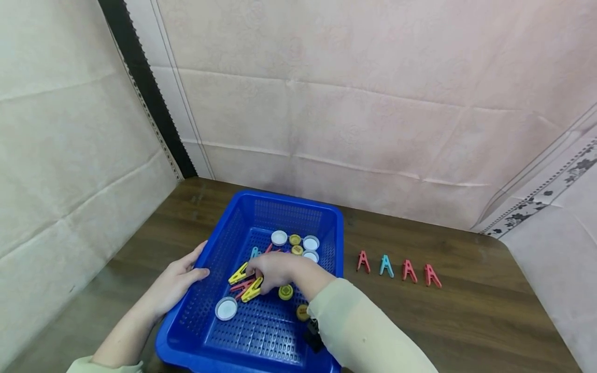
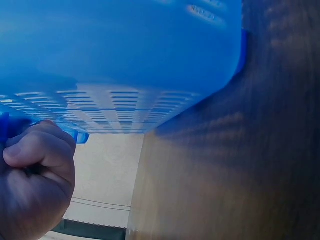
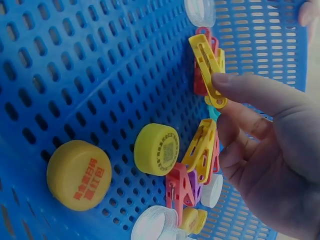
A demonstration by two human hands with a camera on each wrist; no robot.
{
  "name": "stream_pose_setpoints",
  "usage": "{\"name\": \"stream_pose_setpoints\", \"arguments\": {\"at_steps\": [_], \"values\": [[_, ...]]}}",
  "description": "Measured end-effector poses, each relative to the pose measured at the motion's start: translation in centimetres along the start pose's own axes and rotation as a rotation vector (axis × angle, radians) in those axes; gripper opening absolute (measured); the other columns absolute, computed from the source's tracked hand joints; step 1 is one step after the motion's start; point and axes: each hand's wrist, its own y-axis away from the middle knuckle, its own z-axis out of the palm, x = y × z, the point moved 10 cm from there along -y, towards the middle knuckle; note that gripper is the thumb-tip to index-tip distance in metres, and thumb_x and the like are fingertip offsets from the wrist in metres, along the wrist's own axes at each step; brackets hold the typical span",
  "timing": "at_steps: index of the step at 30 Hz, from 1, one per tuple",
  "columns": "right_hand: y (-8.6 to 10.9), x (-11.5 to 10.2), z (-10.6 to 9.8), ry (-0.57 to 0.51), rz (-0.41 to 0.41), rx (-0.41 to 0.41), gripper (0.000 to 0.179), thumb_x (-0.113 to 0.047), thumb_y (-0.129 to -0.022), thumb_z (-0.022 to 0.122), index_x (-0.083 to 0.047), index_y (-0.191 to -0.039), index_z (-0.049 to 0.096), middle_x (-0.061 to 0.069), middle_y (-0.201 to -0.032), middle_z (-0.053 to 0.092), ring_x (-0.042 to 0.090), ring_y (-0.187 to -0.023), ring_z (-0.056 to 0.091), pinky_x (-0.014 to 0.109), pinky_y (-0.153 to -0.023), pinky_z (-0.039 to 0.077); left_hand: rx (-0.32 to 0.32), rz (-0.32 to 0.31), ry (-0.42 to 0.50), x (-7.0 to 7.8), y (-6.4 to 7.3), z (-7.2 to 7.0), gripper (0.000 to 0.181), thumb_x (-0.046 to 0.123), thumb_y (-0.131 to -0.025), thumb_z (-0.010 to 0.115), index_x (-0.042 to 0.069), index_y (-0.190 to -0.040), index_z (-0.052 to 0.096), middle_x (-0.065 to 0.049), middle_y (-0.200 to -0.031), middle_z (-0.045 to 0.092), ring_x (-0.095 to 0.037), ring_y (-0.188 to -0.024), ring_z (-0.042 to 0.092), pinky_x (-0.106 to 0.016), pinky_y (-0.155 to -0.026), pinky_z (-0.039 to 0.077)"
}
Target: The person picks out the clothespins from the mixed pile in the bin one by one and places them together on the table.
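In the right-wrist view, the right hand (image 3: 280, 145) pinched a yellow plastic clothespin (image 3: 205, 66), slanting up-left; the left hand (image 1: 172, 285) held a blue plastic basket (image 1: 294, 198) edge.

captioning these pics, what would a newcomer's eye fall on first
Probably the blue basket, low in the head view, with the left hand on its left rim. Inside it, the right hand pinches a yellow peg, with caps scattered around. On the table right of the basket, three red pegs and one blue peg form a row.
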Motion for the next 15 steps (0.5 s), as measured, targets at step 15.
{"name": "stream_pose_setpoints", "arguments": {"at_steps": [15], "values": [[1.8, -1.1, -2.5, -0.075, -0.011, 0.012, 0.033, -0.012, -0.083, 0.069, -0.012, -0.116, 0.065, -0.005, -0.104, 0.060, 0.008, -0.077, 0.054, 0.022, -0.063, 0.049, -0.006, -0.005, -0.001, 0.2, 0.2, 0.1, 0.063, 0.019, -0.096, 0.049, 0.018, -0.151, 0.019, -0.030, -0.140, 0.037, -0.034, -0.095, 0.064, -0.042, -0.064, 0.056]]}}
